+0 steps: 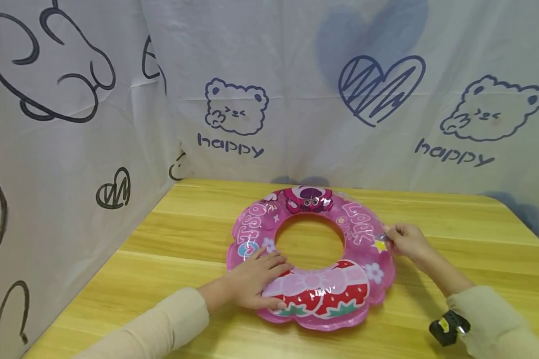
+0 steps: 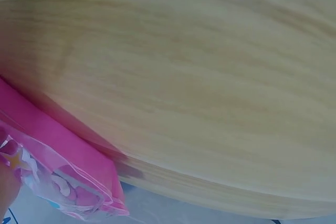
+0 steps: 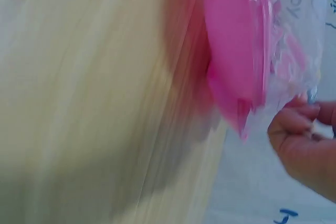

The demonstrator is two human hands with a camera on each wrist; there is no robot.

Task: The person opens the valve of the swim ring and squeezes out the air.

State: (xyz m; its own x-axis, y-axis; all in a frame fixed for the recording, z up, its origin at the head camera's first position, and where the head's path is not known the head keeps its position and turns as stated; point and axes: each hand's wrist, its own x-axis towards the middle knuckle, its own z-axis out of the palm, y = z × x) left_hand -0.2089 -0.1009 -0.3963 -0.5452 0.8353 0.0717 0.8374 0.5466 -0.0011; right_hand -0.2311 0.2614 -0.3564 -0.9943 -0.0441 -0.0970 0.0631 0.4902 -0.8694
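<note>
A pink inflatable swim ring (image 1: 316, 279), printed with strawberries, flowers and a bear, lies on the wooden table (image 1: 197, 224). It looks full of air, with a wavy outer seam. My left hand (image 1: 258, 280) rests on its near left part, fingers stretched toward the hole and thumb on the strawberry print. At the ring's right edge, beside a yellow star, my right hand (image 1: 406, 240) pinches a small clear part that may be the valve; the fingertips partly hide it. The right wrist view shows the curled fingers of that hand (image 3: 302, 135) against the ring's clear top (image 3: 296, 51).
A white cloth (image 1: 296, 124) with bear and heart drawings hangs behind the table and along its left side. On the right wrist sits a black device (image 1: 446, 327). Bare table surface (image 2: 184, 87) fills most of the left wrist view.
</note>
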